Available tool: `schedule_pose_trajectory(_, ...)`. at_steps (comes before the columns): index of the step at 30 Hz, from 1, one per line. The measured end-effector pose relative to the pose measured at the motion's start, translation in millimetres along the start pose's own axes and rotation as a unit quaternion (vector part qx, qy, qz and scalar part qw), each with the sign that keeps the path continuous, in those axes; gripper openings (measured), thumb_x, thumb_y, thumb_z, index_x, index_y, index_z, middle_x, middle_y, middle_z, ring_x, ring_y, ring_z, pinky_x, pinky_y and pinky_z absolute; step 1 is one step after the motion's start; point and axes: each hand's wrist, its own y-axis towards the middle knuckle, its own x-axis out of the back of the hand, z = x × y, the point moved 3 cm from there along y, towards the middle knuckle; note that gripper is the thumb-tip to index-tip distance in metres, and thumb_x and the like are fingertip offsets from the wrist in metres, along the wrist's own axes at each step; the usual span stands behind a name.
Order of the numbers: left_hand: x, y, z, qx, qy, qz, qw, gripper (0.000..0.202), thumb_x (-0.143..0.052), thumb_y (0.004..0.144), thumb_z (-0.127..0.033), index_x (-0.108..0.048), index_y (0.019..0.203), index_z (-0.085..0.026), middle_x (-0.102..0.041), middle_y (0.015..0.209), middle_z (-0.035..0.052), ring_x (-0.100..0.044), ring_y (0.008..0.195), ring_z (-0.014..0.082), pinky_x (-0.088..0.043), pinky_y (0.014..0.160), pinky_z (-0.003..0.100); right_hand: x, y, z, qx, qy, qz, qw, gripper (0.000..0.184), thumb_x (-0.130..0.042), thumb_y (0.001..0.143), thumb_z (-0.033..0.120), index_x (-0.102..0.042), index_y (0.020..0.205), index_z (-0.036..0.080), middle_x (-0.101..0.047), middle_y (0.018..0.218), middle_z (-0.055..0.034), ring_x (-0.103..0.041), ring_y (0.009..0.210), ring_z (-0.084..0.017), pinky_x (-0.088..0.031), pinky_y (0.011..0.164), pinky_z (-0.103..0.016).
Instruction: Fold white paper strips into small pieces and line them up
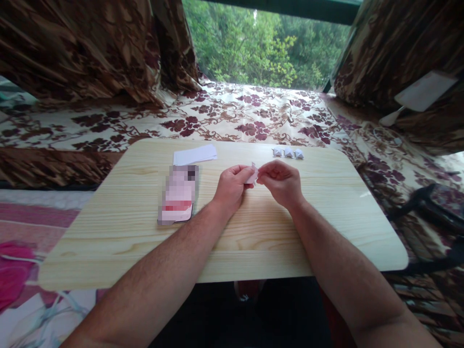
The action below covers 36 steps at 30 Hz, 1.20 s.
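A small folded piece of white paper (251, 177) is pinched between the thumb and fingers of my left hand (234, 182), above the middle of the table. My right hand (281, 180) meets it from the other side, its thumb and forefinger closed on the paper's right edge. Three small folded paper shapes (288, 153) stand in a row near the table's far edge, beyond my right hand. Flat white paper strips (195, 154) lie in a stack at the far left. The exact folds of the held paper are too small to make out.
The pale wooden table (119, 232) has rounded corners. A phone (179, 193), partly blurred out, lies left of my left forearm. Behind the table runs a ledge with flowered cloth (250, 113), below a window. A black metal frame (427, 203) stands at the right.
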Motion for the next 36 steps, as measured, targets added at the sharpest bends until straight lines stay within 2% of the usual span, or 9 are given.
schedule_pose_trajectory(6, -0.5, -0.2, -2.1, 0.018, -0.006, 0.006, 1.000, 0.022, -0.079, 0.065, -0.032, -0.068, 0.070, -0.014, -0.063, 0.068, 0.0012, -0.054, 0.060, 0.0091, -0.044, 0.052, 0.021, 2.7, 0.0, -2.8, -0.005, 0.003, -0.011, 1.000, 0.008, -0.075, 0.071, 0.024, -0.070, 0.077, 0.021, -0.072, 0.073, -0.0005, -0.068, 0.066, -0.016, -0.058, 0.067, -0.032)
schedule_pose_trajectory(12, 0.0, -0.3, -1.2, 0.011, 0.004, 0.006, 1.000, 0.022, -0.080, 0.065, -0.031, -0.068, 0.070, -0.014, -0.063, 0.067, 0.0007, -0.054, 0.059, 0.0088, -0.042, 0.052, 0.021, 2.3, 0.9, 1.5, -0.006, 0.034, -0.011, 0.999, 0.008, -0.075, 0.071, 0.021, -0.069, 0.077, 0.019, -0.072, 0.069, 0.0003, -0.068, 0.062, -0.014, -0.057, 0.063, -0.029)
schedule_pose_trajectory(16, 1.5, 0.6, 0.4, -0.023, 0.028, 0.004, 0.999, 0.021, -0.077, 0.069, -0.033, -0.068, 0.072, -0.014, -0.063, 0.068, 0.0011, -0.056, 0.061, 0.0100, -0.044, 0.055, 0.022, 4.0, 3.5, 2.4, -0.078, 0.057, -0.010, 0.995, 0.023, -0.076, 0.071, 0.029, -0.066, 0.090, 0.018, -0.070, 0.065, 0.0015, -0.066, 0.055, -0.014, -0.055, 0.056, -0.028)
schedule_pose_trajectory(19, 1.7, -0.3, 0.4, -0.051, 0.061, 0.010, 0.997, 0.021, -0.076, 0.072, -0.035, -0.068, 0.074, -0.016, -0.063, 0.067, 0.0001, -0.055, 0.060, 0.0104, -0.045, 0.057, 0.024, 4.5, 4.0, -0.3, -0.126, 0.042, 0.018, 0.991, 0.021, -0.075, 0.072, 0.033, -0.065, 0.081, 0.017, -0.070, 0.064, -0.0004, -0.064, 0.052, -0.014, -0.053, 0.053, -0.027)
schedule_pose_trajectory(24, 0.9, -3.7, -2.8, -0.104, 0.131, 0.014, 0.986, 0.019, -0.073, 0.075, -0.034, -0.066, 0.073, -0.017, -0.062, 0.064, -0.0009, -0.054, 0.058, 0.0107, -0.043, 0.058, 0.024, 6.2, 3.9, -0.8, -0.079, -0.020, 0.011, 0.997, 0.013, -0.070, 0.074, 0.027, -0.062, 0.069, 0.017, -0.064, 0.057, 0.0018, -0.056, 0.049, -0.011, -0.044, 0.050, -0.024)
schedule_pose_trajectory(30, 3.9, -3.9, -5.8, -0.108, 0.193, -0.002, 0.975, 0.019, -0.075, 0.072, -0.033, -0.067, 0.068, -0.017, -0.063, 0.063, -0.0002, -0.053, 0.058, 0.0111, -0.041, 0.059, 0.025, 4.4, 2.5, 0.5, -0.056, -0.089, 0.029, 0.994, 0.013, -0.066, 0.075, 0.024, -0.061, 0.064, 0.018, -0.057, 0.052, 0.0036, -0.047, 0.048, -0.009, -0.033, 0.047, -0.023)
schedule_pose_trajectory(36, 5.5, -1.9, -2.6, -0.108, 0.175, 0.013, 0.979, 0.019, -0.076, 0.071, -0.033, -0.067, 0.068, -0.016, -0.063, 0.061, -0.0002, -0.054, 0.058, 0.0118, -0.041, 0.059, 0.025, 4.9, 1.2, 0.1, -0.042, -0.124, 0.033, 0.991, 0.016, -0.065, 0.076, 0.025, -0.060, 0.063, 0.018, -0.052, 0.051, 0.0048, -0.039, 0.046, -0.008, -0.025, 0.045, -0.024)
